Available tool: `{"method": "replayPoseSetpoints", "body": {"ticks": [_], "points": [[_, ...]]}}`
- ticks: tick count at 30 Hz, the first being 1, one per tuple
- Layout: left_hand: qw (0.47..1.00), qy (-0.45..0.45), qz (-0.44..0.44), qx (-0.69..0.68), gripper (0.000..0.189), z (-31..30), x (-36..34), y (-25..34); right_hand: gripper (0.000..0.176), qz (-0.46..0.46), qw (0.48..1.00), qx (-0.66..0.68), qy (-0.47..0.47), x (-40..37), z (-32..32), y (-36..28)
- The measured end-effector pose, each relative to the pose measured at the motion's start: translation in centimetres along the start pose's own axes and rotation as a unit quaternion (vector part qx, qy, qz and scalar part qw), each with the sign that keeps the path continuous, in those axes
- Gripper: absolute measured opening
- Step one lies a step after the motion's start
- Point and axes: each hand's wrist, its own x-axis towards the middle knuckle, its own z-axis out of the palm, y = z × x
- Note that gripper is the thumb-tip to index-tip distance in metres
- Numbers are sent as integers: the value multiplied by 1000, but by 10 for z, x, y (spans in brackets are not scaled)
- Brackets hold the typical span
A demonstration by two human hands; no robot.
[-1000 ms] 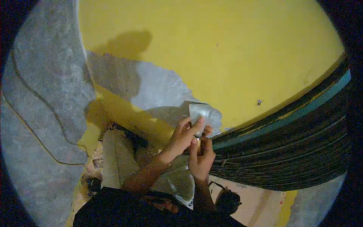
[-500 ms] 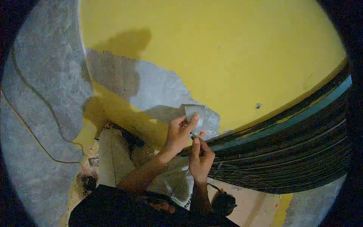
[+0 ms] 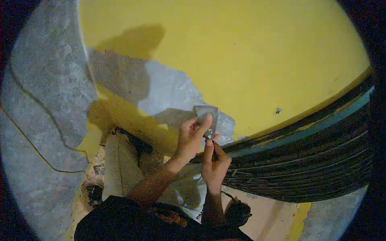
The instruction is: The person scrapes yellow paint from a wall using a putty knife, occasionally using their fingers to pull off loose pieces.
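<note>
A flat metal scraper (image 3: 214, 115), wide at the top and narrowing below, is held in front of the yellow wall. My left hand (image 3: 189, 138) grips it from the left, its thumb pressed on the face of the blade. Below it, my right hand (image 3: 216, 166) pinches the narrow lower end between thumb and fingers. Most of any handle is hidden by my fingers. Behind the scraper, a grey bare patch (image 3: 171, 82) with ragged edges breaks the yellow paint.
The yellow-painted surface (image 3: 265, 52) fills the upper view, with a small hole (image 3: 278, 110) at right. A dark ridged structure (image 3: 297, 172) curves along the right. Cables (image 3: 38, 154) run over grey concrete (image 3: 44, 104) at left. A dark round object (image 3: 238, 213) is near my right forearm.
The scraper has tilted, so its face now looks darker and small markings show near its narrow end. Both hands keep their hold, and the view has shifted slightly.
</note>
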Motion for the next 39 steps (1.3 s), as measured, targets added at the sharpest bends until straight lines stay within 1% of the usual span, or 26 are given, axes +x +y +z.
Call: {"method": "replayPoseSetpoints", "body": {"ticks": [4, 5, 6, 7, 9, 11, 13, 14, 15, 17, 18, 19, 20, 21, 22, 23, 24, 25, 26, 27, 29, 30, 31, 33, 36, 39], "points": [[998, 28, -29, -39, 35, 6, 0, 11, 32, -61, 998, -1, 23, 4, 1, 1], [1000, 4, -13, -27, 36, 3, 3, 16, 32, -88, 995, -3, 42, 6, 4, 0], [1000, -20, 6, -17, 37, 3, 6, 24, 31, -64, 996, 51, 34, 11, 4, -14], [1000, -20, 3, -12, 37, 7, 11, 35, 31, -60, 996, 54, 36, 20, 3, -31], [997, 58, 50, -12, 39, 17, 20, 66, 31, -138, 990, 27, 22, 39, 3, -61], [997, 45, 57, -5, 39, 12, 20, 78, 31, -151, 987, 45, 33, 48, 12, -64], [995, 24, 92, 22, 38, -5, 16, 63, 31, -141, 989, 49, 14, 42, 21, -50], [998, 19, 56, 16, 36, -14, 17, 51, 31, -143, 988, 51, 15, 34, 23, -45], [998, 19, 56, 16, 36, -15, 10, 50, 30, -109, 991, 72, 5, 23, 24, -39], [979, 13, 125, 158, 35, -16, -8, 48, 29, -72, 994, 86, -5, 4, 23, -24], [961, 28, 158, 224, 30, -17, -11, 40, 28, -115, 992, 45, 34, -3, 21, -11], [963, 27, 154, 220, 30, -24, -17, 28, 28, -157, 985, 3, 73, -10, 18, -5], [977, -4, 114, 181, 30, -25, -24, 28, 27, -111, 991, -27, 63, -18, 12, -6], [986, -34, 76, 141, 29, -25, -28, 30, 27, -110, 991, -30, 64, -21, 9, -4], [991, -99, 79, 51, 31, -18, -35, 30, 27, -154, 978, -107, 89, -24, 7, -2], [991, -100, 78, 50, 31, -13, -34, 27, 28, -196, 957, -183, 112, -25, 6, -2], [994, -82, 45, 64, 34, -9, -33, 22, 28, -195, 957, -185, 112, -26, 7, 3], [995, -64, 12, 77, 36, -6, -31, 16, 28, -156, 977, -117, 88, -25, 11, 12], [999, -50, 2, 21, 35, -1, -26, 14, 29, -116, 990, -47, 63, -23, 11, 11], [999, -49, 2, 22, 35, 0, -24, 15, 29, -116, 990, -46, 63, -23, 8, 7], [993, 27, -1, 113, 34, 2, -26, 22, 29, 34, 999, 1, -13, -24, 1, -10], [980, 59, 65, 181, 34, -3, -19, 13, 29, 33, 999, 1, -13, -24, 3, -7], [980, 58, 67, 180, 34, -5, -18, 11, 27, 22, 1000, 12, -3, -23, 5, 1], [995, 20, 29, 91, 33, -5, -19, 16, 26, 10, 1000, 24, 5, -23, 6, 5], [998, -23, 5, 59, 31, -17, -7, 2, 26, 30, 997, 75, -6, -23, 3, -1], [999, -6, -41, -10, 29, -17, -8, -8, 26, 1, 999, 43, 7, -21, 4, -7]]}}
